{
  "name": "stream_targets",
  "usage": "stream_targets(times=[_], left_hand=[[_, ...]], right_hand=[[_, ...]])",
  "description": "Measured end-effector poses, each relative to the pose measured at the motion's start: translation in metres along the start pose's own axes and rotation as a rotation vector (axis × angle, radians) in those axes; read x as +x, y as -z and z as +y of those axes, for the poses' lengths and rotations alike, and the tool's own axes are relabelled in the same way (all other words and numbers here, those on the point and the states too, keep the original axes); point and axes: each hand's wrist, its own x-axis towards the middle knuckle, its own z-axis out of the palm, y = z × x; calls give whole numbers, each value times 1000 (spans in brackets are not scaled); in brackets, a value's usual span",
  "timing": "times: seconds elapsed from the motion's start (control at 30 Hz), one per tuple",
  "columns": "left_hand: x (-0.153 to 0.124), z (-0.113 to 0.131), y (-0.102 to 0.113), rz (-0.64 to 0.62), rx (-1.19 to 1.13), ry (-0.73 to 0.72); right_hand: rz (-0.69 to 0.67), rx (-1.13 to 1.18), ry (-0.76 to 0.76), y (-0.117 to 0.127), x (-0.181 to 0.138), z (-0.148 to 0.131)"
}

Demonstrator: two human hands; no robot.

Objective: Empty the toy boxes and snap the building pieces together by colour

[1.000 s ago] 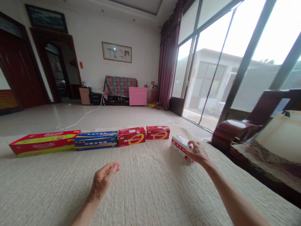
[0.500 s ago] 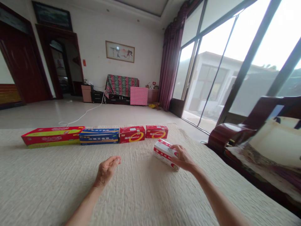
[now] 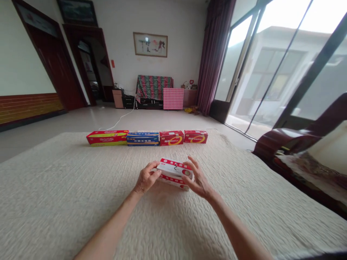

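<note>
A white and red printed cardboard box [image 3: 173, 169] stands on the quilted cover in front of me, its top and front showing red bands with characters. My left hand [image 3: 148, 177] grips its left end, thumb towards the front and fingers at the upper edge. Around the right end curves my right hand [image 3: 199, 180], with its thumb on the front and its fingers spread over the top and far side. Beyond the hands is a row of boxes: a long red and yellow-green box [image 3: 107, 138], a blue battery box [image 3: 143, 138] and two red boxes [image 3: 171, 138].
The pale quilted cover [image 3: 81, 202] spreads under everything. To the right stands a dark wooden armchair [image 3: 273, 142] beside tall glass doors [image 3: 282, 79]. Across the tiled floor are a cloth-draped cabinet [image 3: 153, 88], a red checked cloth [image 3: 173, 98] and a white cable [image 3: 119, 121].
The white and red box has come left to a place between my hands. My left hand has moved from beside it onto its left end. The view has turned left.
</note>
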Motion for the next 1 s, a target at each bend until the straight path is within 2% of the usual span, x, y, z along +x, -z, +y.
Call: stream_targets(times=[0.17, 0.37, 0.77, 1.0], left_hand=[[-8, -5, -13, 59, 72, -105], [-12, -6, -25, 102, 51, -213], [-8, -5, -21, -12, -10, -133], [-11, 1, -22, -5, -5, -138]], right_hand=[[68, 126, -197, 2, -22, 10], [126, 217, -255, -3, -23, 12], [66, 309, -428, -6, -1, 12], [84, 275, -428, -10, 3, 9]])
